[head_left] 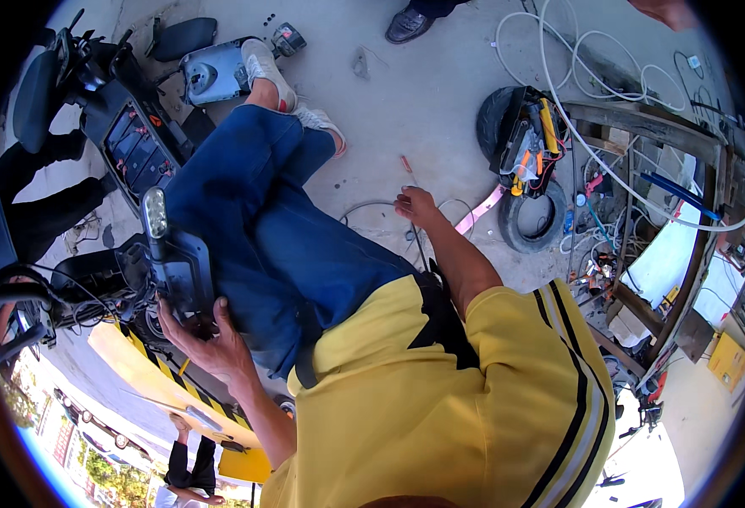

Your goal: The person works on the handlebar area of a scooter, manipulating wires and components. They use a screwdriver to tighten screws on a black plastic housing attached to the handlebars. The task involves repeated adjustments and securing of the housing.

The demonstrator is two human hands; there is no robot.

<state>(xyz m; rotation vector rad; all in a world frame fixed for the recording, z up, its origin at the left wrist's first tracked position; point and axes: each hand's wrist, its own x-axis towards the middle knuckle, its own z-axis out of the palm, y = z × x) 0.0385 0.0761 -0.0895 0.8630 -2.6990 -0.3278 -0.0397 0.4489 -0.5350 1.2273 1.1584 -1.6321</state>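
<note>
From the head camera, looking down over a yellow shirt (440, 398) and blue jeans (262, 220), the person sits on a concrete floor (423, 93) with the legs stretched toward a dismantled scooter (135, 144). The left hand (207, 339) lies against the lower edge of the scooter's dark front panel (182, 271), just below the panel's small white headlamp (155, 212); its fingers (173, 317) curl around the panel's edge and grip it. The right hand (416, 206) rests on the floor to the right of the jeans, fingers bent down and closed on a thin grey cable (364, 206) that loops across the concrete; how firmly they pinch it I cannot tell. A red-handled screwdriver (408, 168) lies on the floor just above that hand. Further right of the hand stands a black tyre (531, 222) with a bundle of orange and yellow tools and wires (531, 140) above it, and a pink strip (482, 212) between hand and tyre. White hoses (609, 51) coil on the floor beyond the tyre. Another person's dark shoe (408, 25) stands at the top of the floor.
</note>
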